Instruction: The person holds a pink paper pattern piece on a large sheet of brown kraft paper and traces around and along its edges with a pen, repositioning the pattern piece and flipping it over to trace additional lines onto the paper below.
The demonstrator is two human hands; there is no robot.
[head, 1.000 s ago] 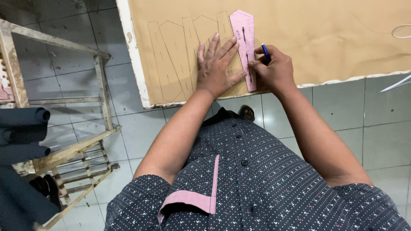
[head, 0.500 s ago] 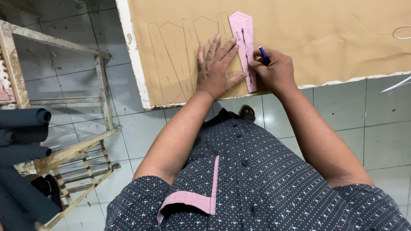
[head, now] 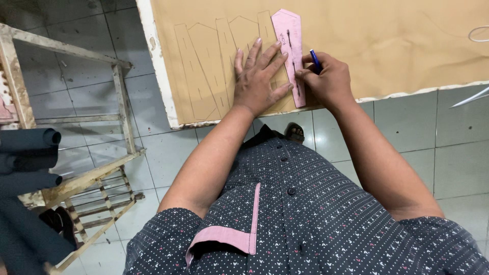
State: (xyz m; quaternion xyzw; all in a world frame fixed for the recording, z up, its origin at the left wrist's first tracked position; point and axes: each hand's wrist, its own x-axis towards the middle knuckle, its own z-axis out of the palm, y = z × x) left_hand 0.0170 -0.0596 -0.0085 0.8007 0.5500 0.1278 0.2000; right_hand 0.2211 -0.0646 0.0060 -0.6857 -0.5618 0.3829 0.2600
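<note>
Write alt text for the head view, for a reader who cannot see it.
A person's left hand presses a pink template flat on tan paper while the right hand holds a blue pen at its edge. Traced outlines lie to the left; a wooden rack stands on the tiled floor.

Matt brown paper (head: 387, 46) on the far table, under a stiff pink card template (head: 290, 46). Glossy grey floor tiles (head: 433, 147); rough bare wood rack (head: 81, 178) left. Blue plastic pen (head: 315, 59).

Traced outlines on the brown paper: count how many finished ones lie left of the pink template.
3 traced outlines show side by side, left of the pink template. The left hand covers part of the nearest; the right hand holds a blue pen.
</note>
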